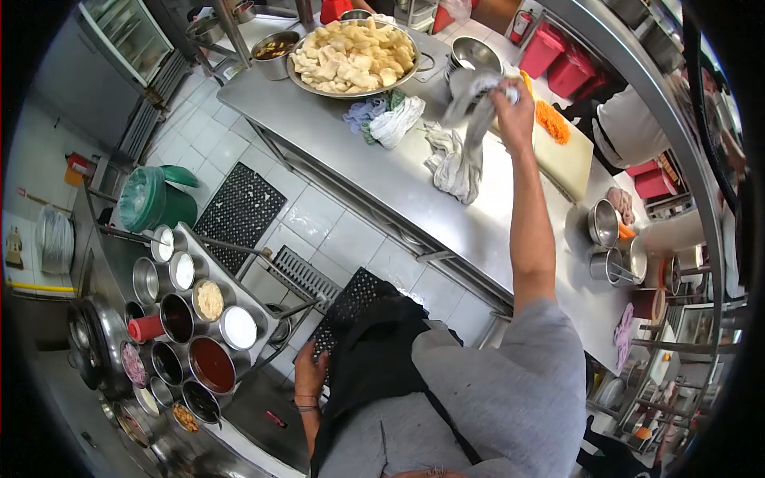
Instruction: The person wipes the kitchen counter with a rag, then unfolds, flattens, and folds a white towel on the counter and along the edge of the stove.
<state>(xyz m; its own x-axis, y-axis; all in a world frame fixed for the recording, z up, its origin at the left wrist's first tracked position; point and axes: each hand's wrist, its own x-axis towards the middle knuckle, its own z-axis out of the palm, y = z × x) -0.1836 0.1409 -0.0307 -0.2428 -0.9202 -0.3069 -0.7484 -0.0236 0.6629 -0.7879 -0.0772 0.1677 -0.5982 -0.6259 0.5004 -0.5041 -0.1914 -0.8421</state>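
Head view: we log the right hand (510, 97) at full reach over a long brushed-steel table (319, 131), fingers closed on a blurred grey-and-white fabric cloth (481, 126). Held cloth hangs from the fist to its left and below; under it, a crumpled grey-and-white striped cloth (458, 177) lies on the steel. We cannot tell whether the two are one piece.

Left hand (311, 373) hangs low beside the black fabric apron (362, 362), open and loose, fingers slightly bent, well apart from the cloth and off the table.

Around the right hand we note: shiny round steel bowls (476, 52) just beyond; a cream rectangular cutting board (575, 163) just to its right, bearing a heap of shredded orange food (551, 122). To its left, a bunched white cloth (397, 123) touches a crumpled bluish-purple cloth (363, 114); behind these, a wide round steel pan (344, 95) is heaped with pale yellow puffed pieces (355, 52). Across the table we see another person in a white shirt (635, 115)
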